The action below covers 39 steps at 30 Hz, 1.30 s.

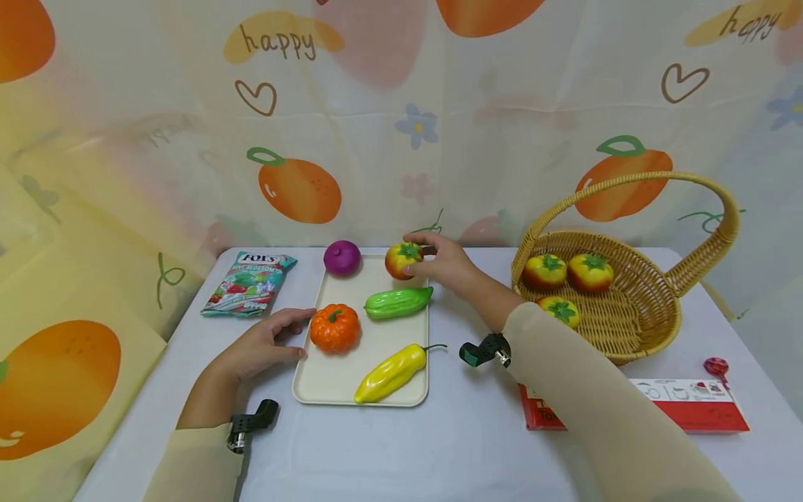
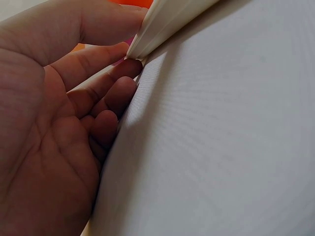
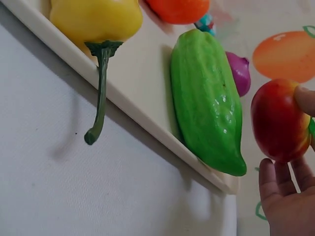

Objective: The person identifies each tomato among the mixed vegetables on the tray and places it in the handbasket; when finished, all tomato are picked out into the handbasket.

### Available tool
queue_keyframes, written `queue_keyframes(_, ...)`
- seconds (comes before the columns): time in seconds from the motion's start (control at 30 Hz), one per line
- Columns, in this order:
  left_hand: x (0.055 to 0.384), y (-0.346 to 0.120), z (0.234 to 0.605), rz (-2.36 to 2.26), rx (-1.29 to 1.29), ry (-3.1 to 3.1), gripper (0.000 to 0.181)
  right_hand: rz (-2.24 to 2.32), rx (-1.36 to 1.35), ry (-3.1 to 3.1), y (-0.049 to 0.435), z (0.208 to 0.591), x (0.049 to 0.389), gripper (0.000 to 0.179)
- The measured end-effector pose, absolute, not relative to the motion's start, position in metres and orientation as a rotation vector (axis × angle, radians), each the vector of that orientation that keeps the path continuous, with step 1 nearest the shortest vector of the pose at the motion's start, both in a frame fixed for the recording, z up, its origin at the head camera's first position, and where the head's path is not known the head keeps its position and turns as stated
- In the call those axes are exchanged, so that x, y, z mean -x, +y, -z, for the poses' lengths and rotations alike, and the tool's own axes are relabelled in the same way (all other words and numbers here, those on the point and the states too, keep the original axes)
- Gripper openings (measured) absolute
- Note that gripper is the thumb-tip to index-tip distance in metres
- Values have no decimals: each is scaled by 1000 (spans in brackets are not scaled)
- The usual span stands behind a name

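My right hand (image 1: 448,265) holds a red-and-yellow fruit with a green leafy top (image 1: 401,261) over the far right corner of a cream tray (image 1: 389,396). The right wrist view shows thumb and fingers around this fruit, raised beside the green bitter melon (image 3: 206,98). At the tray's left rim, my left hand (image 1: 272,343) touches the edge with thumb and forefinger, close to an orange pumpkin (image 1: 335,328); its other fingers are loosely bent. A purple onion (image 1: 341,258) sits at the tray's far left corner. A yellow pepper (image 1: 390,374) lies near the front, its stem over the right rim.
A wicker basket (image 1: 617,331) with a tall handle stands at the right, holding three similar fruits (image 1: 590,272). Before it are a red-and-white box (image 1: 690,406), partly behind my right sleeve, and a red lollipop (image 1: 716,367). A candy bag (image 1: 248,284) lies left of the tray.
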State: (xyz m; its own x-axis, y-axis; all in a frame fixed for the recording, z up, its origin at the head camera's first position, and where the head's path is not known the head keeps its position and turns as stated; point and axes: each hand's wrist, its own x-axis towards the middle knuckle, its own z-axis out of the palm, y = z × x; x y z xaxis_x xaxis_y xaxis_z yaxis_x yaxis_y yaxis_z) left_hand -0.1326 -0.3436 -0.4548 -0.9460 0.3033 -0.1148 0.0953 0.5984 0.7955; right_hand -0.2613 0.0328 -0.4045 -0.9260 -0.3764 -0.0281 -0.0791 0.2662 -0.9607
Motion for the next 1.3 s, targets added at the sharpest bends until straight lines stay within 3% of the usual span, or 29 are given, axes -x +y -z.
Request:
queue_keyframes(0.53, 133, -344, 456, -1288, -317, 2571, 72, 1690, 503, 2288, 53, 389, 246, 57)
queue_keyframes(1.3, 131, -341, 454, -1280, -318, 2577, 72, 1586, 654, 2248, 79, 369, 218, 62)
